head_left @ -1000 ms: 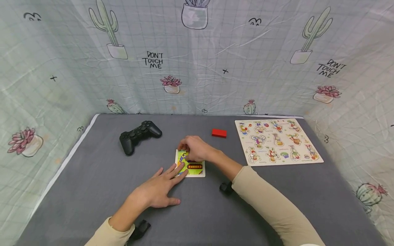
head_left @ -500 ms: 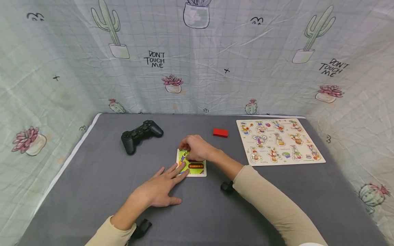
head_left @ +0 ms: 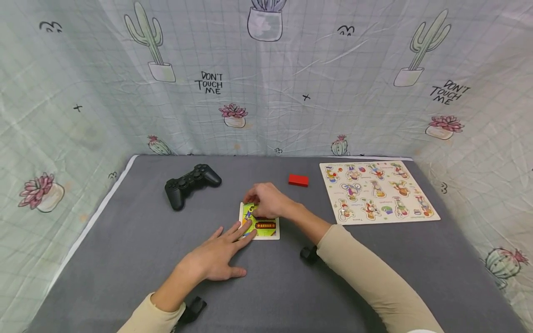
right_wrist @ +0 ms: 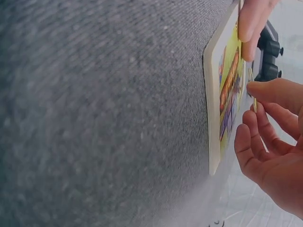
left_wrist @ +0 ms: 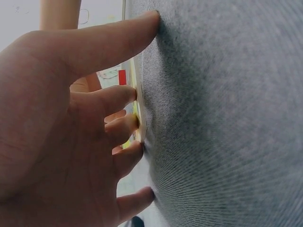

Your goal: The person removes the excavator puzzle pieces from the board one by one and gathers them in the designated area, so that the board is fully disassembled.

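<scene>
A small square puzzle [head_left: 266,234] with a pale frame and a yellow-green picture lies mid-table. My left hand [head_left: 216,256] is spread flat from the near left, its straight fingertips resting on the puzzle's left part and edge. Over the puzzle's upper part is my right hand [head_left: 270,201]. In the right wrist view, its thumb and fingers pinch a thin flat puzzle piece [right_wrist: 251,75] on edge, just above the puzzle's surface. The piece's face is mostly hidden by the fingers.
A black game controller [head_left: 192,184] lies behind and to the left. Beyond the right hand sits a red block [head_left: 298,180]. At the right, a large pale puzzle board [head_left: 362,215] carries several cartoon figures. A printed curtain surrounds the grey table [head_left: 266,300].
Both hands keep almost the same places on and over the puzzle. Only the head view shifts slightly.
</scene>
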A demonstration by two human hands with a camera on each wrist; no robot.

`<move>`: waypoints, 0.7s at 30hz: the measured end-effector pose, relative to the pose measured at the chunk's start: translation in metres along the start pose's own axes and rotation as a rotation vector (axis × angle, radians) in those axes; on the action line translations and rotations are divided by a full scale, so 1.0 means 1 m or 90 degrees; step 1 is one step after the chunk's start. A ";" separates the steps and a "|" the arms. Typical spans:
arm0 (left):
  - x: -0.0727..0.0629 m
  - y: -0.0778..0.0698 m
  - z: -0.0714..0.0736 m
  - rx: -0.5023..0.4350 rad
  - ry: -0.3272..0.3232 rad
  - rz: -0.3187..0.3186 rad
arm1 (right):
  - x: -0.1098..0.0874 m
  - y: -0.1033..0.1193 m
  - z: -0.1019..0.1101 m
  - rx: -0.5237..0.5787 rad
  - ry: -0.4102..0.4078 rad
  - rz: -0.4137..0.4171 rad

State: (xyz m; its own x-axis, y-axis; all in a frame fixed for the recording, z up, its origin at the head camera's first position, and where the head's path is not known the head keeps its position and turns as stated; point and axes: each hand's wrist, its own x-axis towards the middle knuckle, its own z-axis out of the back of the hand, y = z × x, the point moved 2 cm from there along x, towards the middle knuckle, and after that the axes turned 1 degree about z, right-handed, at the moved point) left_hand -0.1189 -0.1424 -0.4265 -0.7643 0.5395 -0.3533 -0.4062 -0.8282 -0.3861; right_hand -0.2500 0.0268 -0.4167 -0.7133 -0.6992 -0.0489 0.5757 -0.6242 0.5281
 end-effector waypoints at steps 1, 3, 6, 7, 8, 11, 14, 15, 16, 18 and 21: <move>0.000 0.000 0.000 -0.002 0.001 0.001 | -0.001 -0.001 0.001 0.009 -0.003 -0.001; 0.001 0.000 0.000 -0.003 0.002 0.003 | -0.004 -0.003 0.003 0.027 -0.011 -0.003; 0.001 -0.001 0.000 -0.004 0.002 0.004 | -0.007 -0.007 0.006 0.050 -0.023 -0.003; 0.001 -0.001 0.000 -0.005 0.002 0.004 | -0.008 -0.008 0.007 0.058 -0.027 -0.004; 0.001 -0.001 0.000 -0.004 0.001 0.004 | -0.009 -0.010 0.008 0.063 -0.030 -0.006; 0.001 -0.001 0.000 -0.003 0.000 0.005 | -0.013 -0.016 0.010 0.079 -0.037 -0.015; 0.001 -0.001 0.000 -0.003 -0.001 0.005 | -0.016 -0.022 0.011 0.098 -0.043 -0.030; 0.001 -0.001 0.000 -0.003 -0.002 0.005 | -0.017 -0.024 0.011 0.104 -0.045 -0.033; 0.001 -0.001 0.000 -0.004 -0.003 0.005 | -0.018 -0.025 0.012 0.112 -0.048 -0.037; 0.001 0.000 0.000 -0.004 -0.004 0.004 | -0.021 -0.029 0.012 0.124 -0.053 -0.043; 0.000 0.000 0.000 -0.003 -0.007 0.001 | -0.025 -0.034 0.014 0.140 -0.060 -0.052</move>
State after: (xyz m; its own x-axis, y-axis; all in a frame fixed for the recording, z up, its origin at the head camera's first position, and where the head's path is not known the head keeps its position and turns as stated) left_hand -0.1190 -0.1423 -0.4268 -0.7704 0.5361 -0.3451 -0.4022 -0.8286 -0.3895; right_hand -0.2569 0.0701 -0.4218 -0.7943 -0.6070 -0.0256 0.4204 -0.5795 0.6982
